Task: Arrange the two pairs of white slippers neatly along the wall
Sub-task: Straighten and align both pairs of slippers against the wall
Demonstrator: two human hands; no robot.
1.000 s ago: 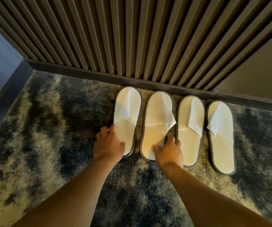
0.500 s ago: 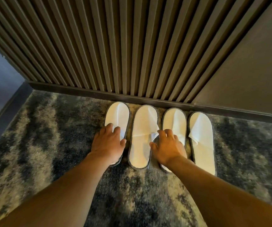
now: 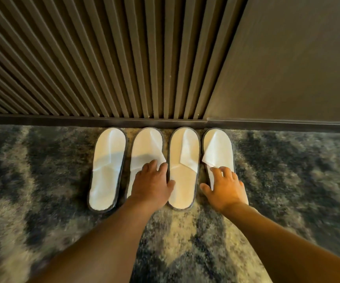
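Slippers: four white slippers with dark grey edging lie side by side on the carpet, toes at the baseboard, heels toward the camera.
Far-left slipper (image 3: 107, 170): untouched, a narrow strip of carpet between it and its neighbour.
Second slipper (image 3: 144, 148): its heel half is covered by the left hand; its folded upper flap sticks out to the right.
Third slipper (image 3: 182, 180): lies between the two hands, flap folded along its right side.
Far-right slipper (image 3: 219, 148): its heel half is under the right hand.
Left hand (image 3: 151, 183): flat, palm down on the second slipper, fingers together, thumb reaching onto the third slipper's left edge.
Right hand (image 3: 225, 186): palm down with fingers spread over the far-right slipper, thumb out toward the third; it seems to press rather than grasp, though the blur leaves that unsure.
Baseboard (image 3: 62, 119): dark strip running under the wall.
Wall (image 3: 103, 58): vertical brown slats on the left, a plain dark panel (image 3: 287, 68) on the right.
Carpet (image 3: 42, 201): mottled grey and beige pile.
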